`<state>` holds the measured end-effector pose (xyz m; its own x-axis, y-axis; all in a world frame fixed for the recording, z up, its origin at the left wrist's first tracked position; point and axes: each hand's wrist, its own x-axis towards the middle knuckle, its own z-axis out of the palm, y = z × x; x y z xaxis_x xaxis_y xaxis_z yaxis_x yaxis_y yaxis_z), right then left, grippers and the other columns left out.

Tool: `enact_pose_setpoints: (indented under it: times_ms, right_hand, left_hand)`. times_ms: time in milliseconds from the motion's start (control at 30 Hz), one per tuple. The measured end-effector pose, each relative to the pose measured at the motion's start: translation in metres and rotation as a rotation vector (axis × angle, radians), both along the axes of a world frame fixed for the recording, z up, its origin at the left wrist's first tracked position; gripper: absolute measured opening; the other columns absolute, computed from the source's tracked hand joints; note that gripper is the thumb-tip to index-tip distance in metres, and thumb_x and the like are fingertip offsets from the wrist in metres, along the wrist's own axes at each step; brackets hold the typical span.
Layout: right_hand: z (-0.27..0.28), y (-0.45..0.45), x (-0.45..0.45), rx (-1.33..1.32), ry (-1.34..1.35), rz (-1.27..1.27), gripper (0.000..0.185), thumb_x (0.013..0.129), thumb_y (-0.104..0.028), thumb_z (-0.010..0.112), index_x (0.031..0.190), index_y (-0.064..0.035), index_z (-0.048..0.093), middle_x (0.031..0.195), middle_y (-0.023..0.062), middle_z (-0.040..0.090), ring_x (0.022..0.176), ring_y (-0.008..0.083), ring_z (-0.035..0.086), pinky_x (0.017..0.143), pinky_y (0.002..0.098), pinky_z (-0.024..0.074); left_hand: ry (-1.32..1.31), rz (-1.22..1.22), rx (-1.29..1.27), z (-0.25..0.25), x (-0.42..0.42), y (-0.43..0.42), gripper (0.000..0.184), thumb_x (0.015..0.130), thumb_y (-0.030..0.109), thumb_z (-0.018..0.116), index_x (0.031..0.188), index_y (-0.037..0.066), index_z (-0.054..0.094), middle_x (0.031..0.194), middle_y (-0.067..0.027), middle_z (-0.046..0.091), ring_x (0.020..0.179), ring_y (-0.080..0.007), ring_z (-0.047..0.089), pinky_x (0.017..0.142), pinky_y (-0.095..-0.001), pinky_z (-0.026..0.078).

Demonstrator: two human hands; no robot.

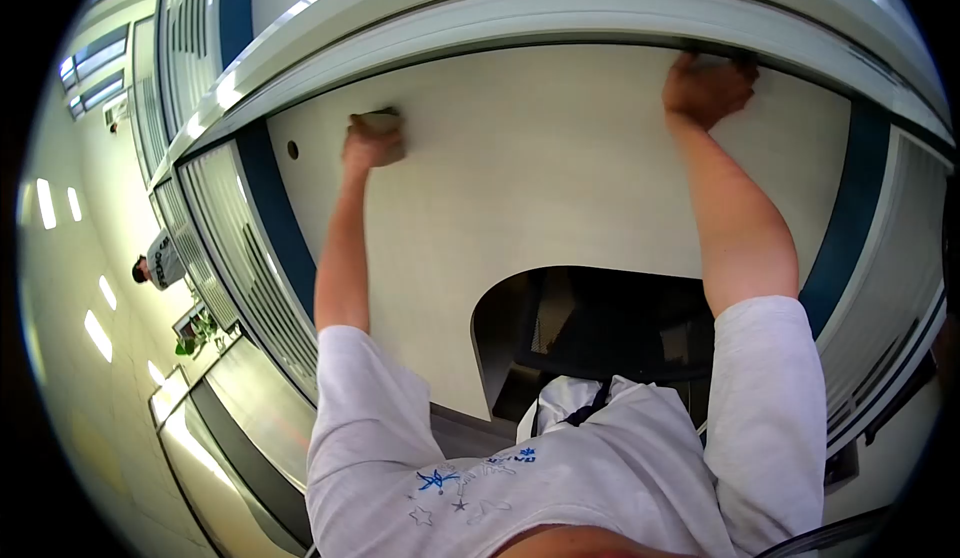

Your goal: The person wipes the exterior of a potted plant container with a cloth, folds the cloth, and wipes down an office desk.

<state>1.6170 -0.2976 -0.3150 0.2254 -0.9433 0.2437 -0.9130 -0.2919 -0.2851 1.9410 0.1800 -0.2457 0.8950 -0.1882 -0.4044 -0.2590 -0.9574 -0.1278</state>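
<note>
My left hand (pixel 370 148) is on the left part of a pale desktop (pixel 540 178), its fingers closed around a small grey-brown pad (pixel 382 118). Motion smears the pad's edges, so whether it is cloth or sponge does not show. Farther away, at the desktop's back edge on the right, my right hand (pixel 708 93) has its fingers curled. A greyish patch shows at its fingertips, too blurred and shaded to name. Both arms reach forward from white sleeves.
A round cable hole (pixel 292 150) lies at the desktop's left. White-framed partitions with blue posts (pixel 275 218) enclose the desk. A dark chair (pixel 620 328) sits at the curved cutout. Beyond the left partition are a person (pixel 163 260) and a green plant (pixel 192 338).
</note>
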Motion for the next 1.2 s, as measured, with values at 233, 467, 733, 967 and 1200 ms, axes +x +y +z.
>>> enact_pose_setpoints:
  times_ms: [233, 467, 733, 967, 1200]
  right_hand:
    - [-0.003, 0.005, 0.003, -0.021, -0.041, -0.023, 0.096, 0.094, -0.053, 0.062, 0.154, 0.0103, 0.022, 0.160, 0.0294, 0.028, 0.150, 0.0443, 0.027, 0.121, 0.0604, 0.0248]
    - [0.004, 0.004, 0.003, 0.043, -0.070, -0.020, 0.093, 0.095, -0.049, 0.060, 0.152, 0.0148, 0.024, 0.163, 0.0309, 0.027, 0.154, 0.0463, 0.022, 0.126, 0.0616, 0.0207]
    - [0.001, 0.007, 0.003, 0.003, -0.026, -0.009, 0.094, 0.095, -0.051, 0.059, 0.152, 0.0148, 0.025, 0.161, 0.0320, 0.029, 0.155, 0.0453, 0.023, 0.126, 0.0607, 0.0203]
    - [-0.014, 0.005, 0.005, -0.054, -0.003, -0.025, 0.097, 0.093, -0.054, 0.061, 0.153, 0.0131, 0.024, 0.160, 0.0324, 0.030, 0.151, 0.0459, 0.027, 0.123, 0.0600, 0.0230]
    - [-0.017, 0.000, 0.006, -0.067, 0.067, -0.028, 0.100, 0.093, -0.056, 0.059, 0.152, 0.0158, 0.024, 0.161, 0.0329, 0.029, 0.152, 0.0461, 0.026, 0.124, 0.0597, 0.0227]
  left_hand:
    - [0.113, -0.078, 0.285, 0.014, 0.036, -0.028, 0.103, 0.061, 0.054, 0.087, 0.135, -0.006, 0.049, 0.123, -0.0259, 0.071, 0.112, -0.0383, 0.072, 0.094, -0.0461, 0.060]
    - [-0.151, -0.524, 0.465, 0.021, -0.061, -0.110, 0.085, 0.064, 0.037, 0.095, 0.134, 0.008, 0.056, 0.121, -0.0142, 0.068, 0.113, -0.0309, 0.067, 0.099, -0.0487, 0.052]
    - [-0.169, -0.855, -0.090, 0.020, -0.225, -0.227, 0.069, 0.066, 0.024, 0.091, 0.124, 0.006, 0.059, 0.113, -0.0148, 0.065, 0.109, -0.0319, 0.064, 0.095, -0.0470, 0.050]
    - [-0.244, -0.995, -0.233, 0.010, -0.326, -0.326, 0.036, 0.075, 0.009, 0.072, 0.109, 0.005, 0.061, 0.099, -0.0122, 0.062, 0.097, -0.0282, 0.061, 0.086, -0.0403, 0.046]
    - [-0.066, -0.814, -0.317, 0.029, -0.340, -0.291, 0.060, 0.065, 0.019, 0.088, 0.115, 0.004, 0.058, 0.100, -0.0114, 0.060, 0.095, -0.0273, 0.060, 0.086, -0.0391, 0.046]
